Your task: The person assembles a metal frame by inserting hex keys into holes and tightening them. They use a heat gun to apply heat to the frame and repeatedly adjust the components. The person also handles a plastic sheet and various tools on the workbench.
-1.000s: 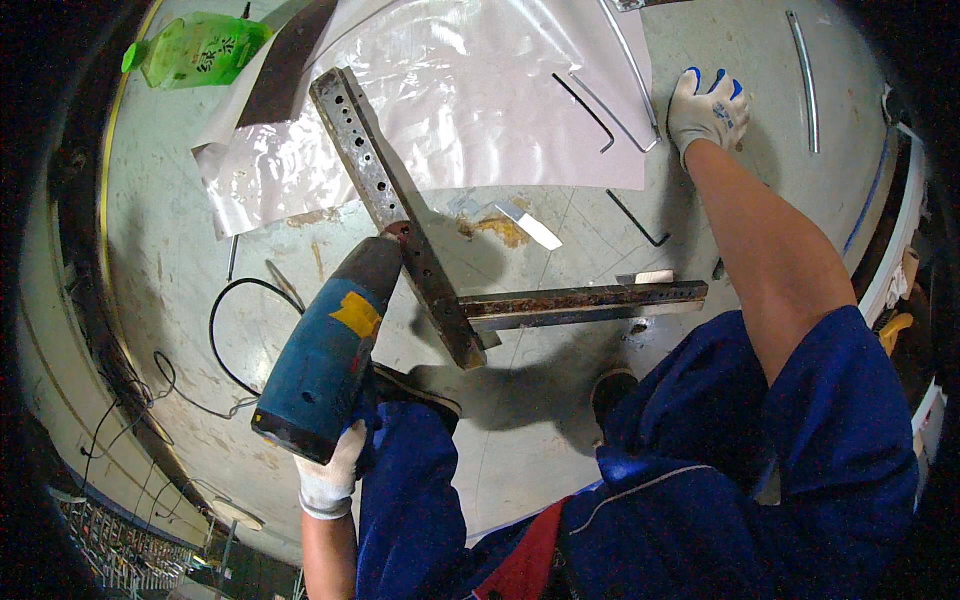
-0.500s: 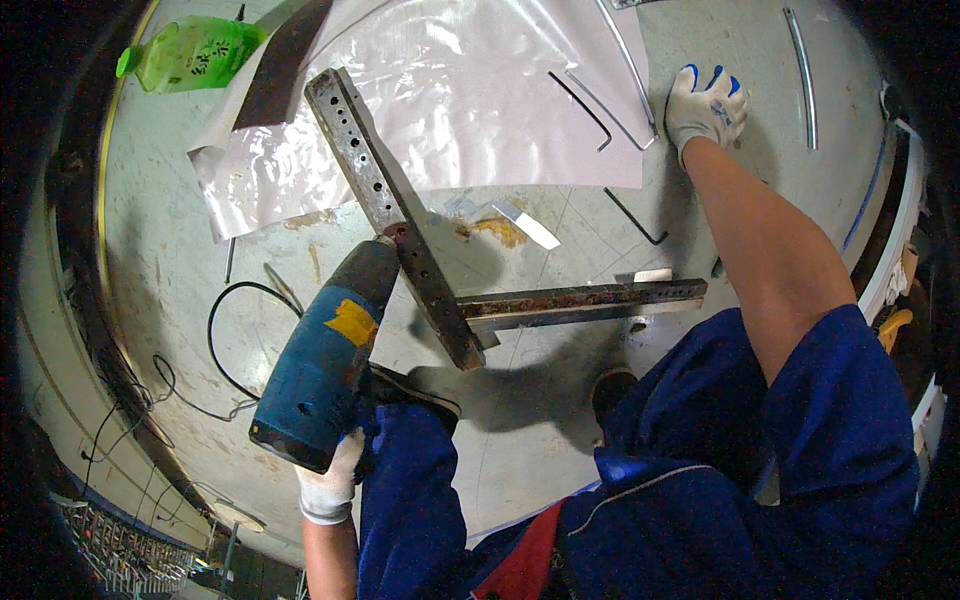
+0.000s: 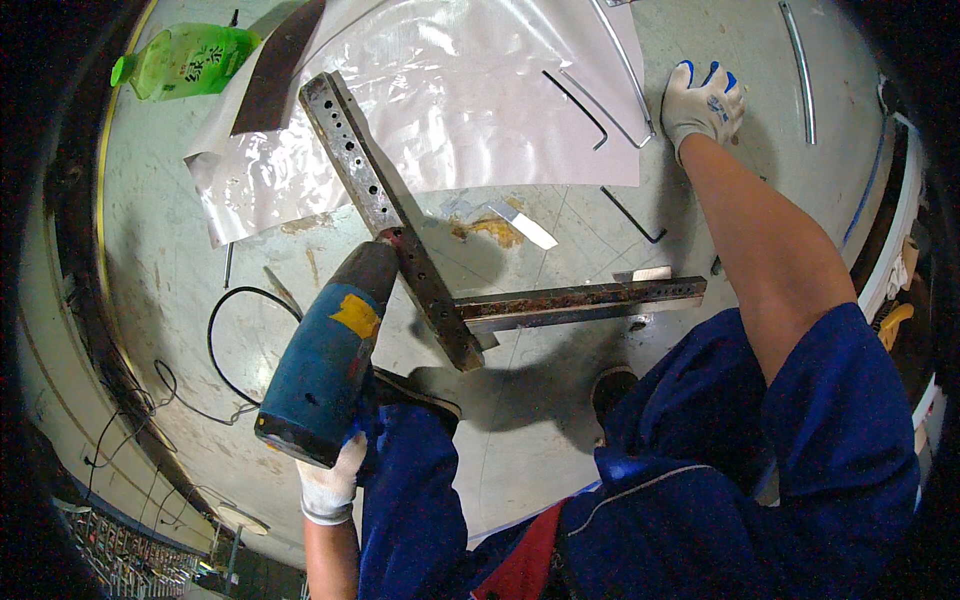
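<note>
Two gloved hands: my left hand [image 3: 330, 478] grips the blue drill [image 3: 325, 350], nose up-right against the perforated steel bar [image 3: 385, 210] running diagonally; right hand [image 3: 700, 100] rests spread flat on bare worktop [image 3: 160, 270].

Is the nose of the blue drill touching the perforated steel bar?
Touching. The head view shows the dark front end of the blue drill, held by the left hand, pressed against the side of the perforated steel bar, with no gap visible.
</note>
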{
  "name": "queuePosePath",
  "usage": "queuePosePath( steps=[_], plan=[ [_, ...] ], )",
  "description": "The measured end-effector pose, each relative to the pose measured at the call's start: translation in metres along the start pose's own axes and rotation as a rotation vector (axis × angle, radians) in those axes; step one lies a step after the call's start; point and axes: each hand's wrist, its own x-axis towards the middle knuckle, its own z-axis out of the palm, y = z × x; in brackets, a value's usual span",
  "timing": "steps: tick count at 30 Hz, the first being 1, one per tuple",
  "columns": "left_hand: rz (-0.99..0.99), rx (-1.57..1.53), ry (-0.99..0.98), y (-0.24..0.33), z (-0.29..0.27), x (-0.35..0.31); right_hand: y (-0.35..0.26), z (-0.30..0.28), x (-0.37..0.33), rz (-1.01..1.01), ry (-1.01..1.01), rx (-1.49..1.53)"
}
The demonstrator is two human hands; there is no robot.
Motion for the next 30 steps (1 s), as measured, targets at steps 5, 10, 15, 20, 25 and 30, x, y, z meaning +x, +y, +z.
queuePosePath(
  steps=[5,10,15,20,25,30],
  plan=[
    [-0.108,-0.202,0.034,0.005,0.005,-0.004,-0.002,-0.002,-0.002,0.005,-0.012,-0.007],
    [0.001,-0.044,-0.038,-0.011,0.004,-0.002,-0.002,-0.004,-0.001,-0.005,-0.019,0.009],
    [-0.014,-0.18,-0.063,-0.004,0.005,0.001,-0.003,-0.006,0.0,0.003,-0.05,-0.005],
    [0.103,-0.004,-0.029,0.018,0.003,0.008,-0.003,-0.007,0.0,0.007,-0.046,0.018],
    [0.029,-0.263,-0.039,0.013,0.001,0.001,-0.002,-0.005,0.0,-0.001,-0.024,0.022],
    [-0.249,-0.667,-0.046,0.005,-0.002,-0.009,0.001,-0.002,0.001,-0.023,-0.001,0.014]
  ],
)
